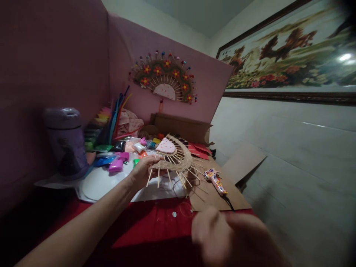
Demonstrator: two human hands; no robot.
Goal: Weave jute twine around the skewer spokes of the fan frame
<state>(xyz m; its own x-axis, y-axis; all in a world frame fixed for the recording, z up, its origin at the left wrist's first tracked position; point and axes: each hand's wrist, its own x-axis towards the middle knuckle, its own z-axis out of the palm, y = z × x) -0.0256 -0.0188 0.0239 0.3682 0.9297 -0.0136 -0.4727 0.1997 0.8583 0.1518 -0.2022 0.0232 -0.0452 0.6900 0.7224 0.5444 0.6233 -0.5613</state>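
Observation:
My left hand (146,170) grips one end of a half-round fan frame (182,163) made of thin wooden sticks woven with brown twine. A pink spotted half-disc (166,146) sits at the fan's centre. My right hand (219,235) is a blur at the lower right, in front of the red cloth; its fingers and anything in them cannot be made out. A flower-patterned glue gun (215,181) lies on brown cardboard (236,198) to the right of the fan.
A purple tumbler (66,142) stands at the left beside a white round plate (104,183) and colourful clay packets (116,165). A finished flowered fan (167,78) hangs on the pink board behind. Red cloth (147,226) covers the near edge.

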